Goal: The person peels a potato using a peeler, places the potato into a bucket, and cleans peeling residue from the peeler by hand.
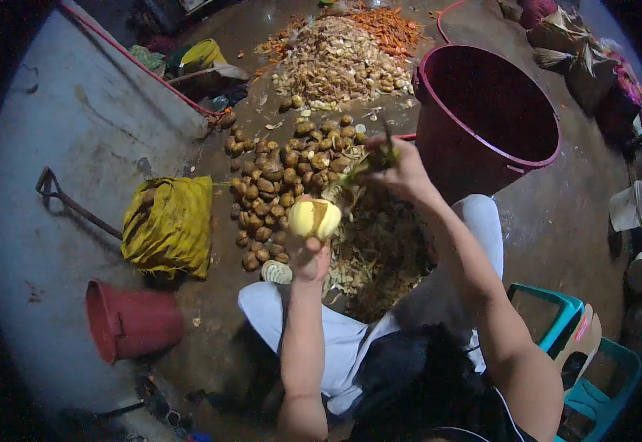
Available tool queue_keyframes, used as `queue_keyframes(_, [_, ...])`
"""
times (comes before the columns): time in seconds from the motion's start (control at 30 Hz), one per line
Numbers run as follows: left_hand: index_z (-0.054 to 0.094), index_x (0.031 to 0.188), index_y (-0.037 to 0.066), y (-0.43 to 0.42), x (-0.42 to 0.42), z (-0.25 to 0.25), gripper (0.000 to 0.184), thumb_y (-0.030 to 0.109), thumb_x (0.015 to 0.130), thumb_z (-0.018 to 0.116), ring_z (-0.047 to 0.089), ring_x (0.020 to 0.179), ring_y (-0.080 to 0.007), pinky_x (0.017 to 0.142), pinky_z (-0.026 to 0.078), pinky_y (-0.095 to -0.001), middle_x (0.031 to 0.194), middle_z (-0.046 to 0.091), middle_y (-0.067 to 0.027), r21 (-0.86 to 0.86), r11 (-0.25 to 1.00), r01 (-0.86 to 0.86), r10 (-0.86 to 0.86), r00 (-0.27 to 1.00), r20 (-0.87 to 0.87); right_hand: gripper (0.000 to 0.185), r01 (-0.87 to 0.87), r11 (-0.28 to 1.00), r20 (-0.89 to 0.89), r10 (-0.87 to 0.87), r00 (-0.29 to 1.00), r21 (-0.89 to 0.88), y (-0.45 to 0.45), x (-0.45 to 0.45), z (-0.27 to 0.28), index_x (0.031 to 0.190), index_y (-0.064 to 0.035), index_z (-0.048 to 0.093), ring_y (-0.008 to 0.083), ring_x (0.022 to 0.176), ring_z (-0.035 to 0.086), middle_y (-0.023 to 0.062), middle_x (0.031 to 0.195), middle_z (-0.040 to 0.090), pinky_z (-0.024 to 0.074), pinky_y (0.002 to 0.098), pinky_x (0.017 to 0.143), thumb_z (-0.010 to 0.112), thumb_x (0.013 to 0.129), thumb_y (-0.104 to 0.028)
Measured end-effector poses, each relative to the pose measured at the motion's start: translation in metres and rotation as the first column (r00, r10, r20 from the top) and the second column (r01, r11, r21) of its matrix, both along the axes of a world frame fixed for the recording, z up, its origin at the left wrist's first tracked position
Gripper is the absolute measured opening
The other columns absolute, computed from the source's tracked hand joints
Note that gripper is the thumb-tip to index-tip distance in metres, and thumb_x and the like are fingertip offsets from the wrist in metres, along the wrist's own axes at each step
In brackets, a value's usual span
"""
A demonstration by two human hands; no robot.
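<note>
A pale yellow, partly peeled root vegetable [314, 219] with a brown strip down its middle sits in my left hand [312, 259], held from below. My right hand [402, 171] is closed round a dark tool [388, 132], up and to the right of the vegetable; its exact shape is blurred. Beneath and between my hands lies a heap of peelings [380, 254]. Many brown, unpeeled round roots [273, 173] are spread on the floor just beyond my left hand.
A big maroon tub [439, 110] stands at the right, beyond my right hand. Farther off is a heap of pale and orange scraps [343, 59]. At the left are a yellow sack [167, 228] and a red bucket [144, 320]. Teal plastic stools [612, 383] are at lower right.
</note>
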State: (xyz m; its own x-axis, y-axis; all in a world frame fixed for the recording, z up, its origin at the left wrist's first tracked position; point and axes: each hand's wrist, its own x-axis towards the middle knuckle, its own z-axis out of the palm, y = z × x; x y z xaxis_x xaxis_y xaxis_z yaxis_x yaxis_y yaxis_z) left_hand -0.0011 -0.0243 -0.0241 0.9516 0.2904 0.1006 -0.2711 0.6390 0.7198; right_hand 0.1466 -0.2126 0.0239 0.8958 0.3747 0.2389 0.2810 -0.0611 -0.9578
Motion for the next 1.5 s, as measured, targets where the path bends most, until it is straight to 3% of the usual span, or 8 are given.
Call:
queue_keyframes(0.2, [0.033, 0.145, 0.015, 0.0, 0.004, 0.009, 0.111, 0.048, 0.055, 0.088, 0.047, 0.128, -0.0251, 0.109, 0.04, -0.0432, 0.138, 0.048, -0.0045, -0.018, 0.996, 0.087, -0.087, 0.995, -0.041, 0.046, -0.064, 0.997, 0.363, 0.071, 0.929, -0.033, 0.012, -0.028, 0.009, 0.102, -0.0028, 0.063, 0.0115, 0.092, 0.058, 0.0021, 0.096, 0.066, 0.048, 0.0293, 0.083, 0.089, 0.065, -0.014])
queue_keyframes(0.3, [0.034, 0.145, 0.014, 0.005, 0.002, -0.002, 0.107, 0.048, 0.058, 0.086, 0.048, 0.128, -0.0266, 0.109, 0.04, -0.0455, 0.136, 0.05, -0.0044, -0.064, 0.994, 0.091, -0.094, 0.995, -0.037, 0.049, 0.074, 0.997, -0.046, -0.072, 0.996, 0.033, 0.001, -0.004, 0.002, 0.103, -0.0022, 0.064, 0.0114, 0.093, 0.058, 0.0027, 0.098, 0.066, 0.0473, 0.0291, 0.085, 0.089, 0.063, -0.012])
queue_keyframes(0.77, [0.043, 0.14, 0.008, 0.004, -0.002, -0.006, 0.101, 0.051, 0.058, 0.085, 0.046, 0.13, -0.027, 0.112, 0.035, -0.0431, 0.14, 0.049, -0.0062, 0.11, 0.992, 0.059, -0.048, 0.994, -0.103, 0.042, -0.06, 0.998, 0.293, 0.047, 0.955, 0.037, 0.014, -0.02, -0.009, 0.103, -0.0019, 0.064, 0.0137, 0.094, 0.062, 0.0044, 0.101, 0.068, 0.0493, 0.0309, 0.091, 0.084, 0.065, -0.002])
queue_keyframes(1.0, [0.045, 0.14, 0.011, 0.013, -0.003, -0.012, 0.094, 0.051, 0.062, 0.08, 0.048, 0.128, -0.0267, 0.108, 0.041, -0.0426, 0.139, 0.051, -0.0065, -0.151, 0.973, 0.172, -0.185, 0.98, -0.076, 0.043, -0.031, 0.983, -0.11, 0.052, 0.993, 0.182, 0.004, -0.005, -0.018, 0.105, -0.0025, 0.064, 0.0155, 0.094, 0.065, 0.0035, 0.103, 0.069, 0.0515, 0.0335, 0.088, 0.081, 0.066, 0.002])
queue_keyframes(1.07, [0.042, 0.142, 0.012, 0.012, 0.002, -0.027, 0.096, 0.053, 0.063, 0.078, 0.045, 0.13, -0.0247, 0.108, 0.04, -0.0422, 0.142, 0.048, -0.0061, -0.127, 0.988, 0.092, -0.104, 0.99, -0.091, 0.042, -0.057, 0.998, 0.373, 0.046, 0.927, 0.017, 0.011, -0.027, -0.004, 0.106, -0.0014, 0.063, 0.015, 0.098, 0.064, 0.0049, 0.103, 0.069, 0.051, 0.033, 0.088, 0.081, 0.068, 0.0])
queue_keyframes(1.17, [0.04, 0.143, 0.01, 0.017, -0.006, -0.027, 0.1, 0.054, 0.062, 0.078, 0.044, 0.131, -0.0257, 0.11, 0.038, -0.0409, 0.143, 0.047, -0.008, -0.229, 0.958, 0.174, -0.198, 0.976, -0.09, 0.044, 0.131, 0.991, -0.153, -0.123, 0.981, 0.041, -0.003, -0.002, 0.016, 0.107, -0.0001, 0.061, 0.0136, 0.102, 0.062, 0.0078, 0.103, 0.069, 0.0499, 0.0316, 0.089, 0.082, 0.067, -0.002])
queue_keyframes(1.33, [0.038, 0.143, 0.006, 0.013, -0.002, -0.026, 0.11, 0.056, 0.055, 0.081, 0.044, 0.131, -0.0302, 0.107, 0.041, -0.0404, 0.143, 0.047, -0.0097, -0.092, 0.99, 0.11, -0.119, 0.988, -0.096, 0.044, -0.081, 0.997, 0.408, 0.072, 0.91, 0.004, 0.011, -0.024, -0.003, 0.108, -0.0002, 0.061, 0.0144, 0.091, 0.065, 0.0082, 0.101, 0.068, 0.0529, 0.0311, 0.083, 0.08, 0.069, 0.0])
queue_keyframes(1.5, [0.042, 0.141, 0.006, 0.012, -0.006, -0.005, 0.106, 0.058, 0.055, 0.079, 0.049, 0.128, -0.032, 0.109, 0.042, -0.0432, 0.142, 0.047, -0.0131, -0.095, 0.984, 0.15, -0.158, 0.984, -0.083, 0.044, 0.161, 0.981, 0.004, -0.162, 0.987, 0.104, -0.005, 0.014, -0.001, 0.103, -0.0022, 0.06, 0.0092, 0.086, 0.058, -0.0001, 0.093, 0.062, 0.0486, 0.0261, 0.077, 0.085, 0.067, -0.006])
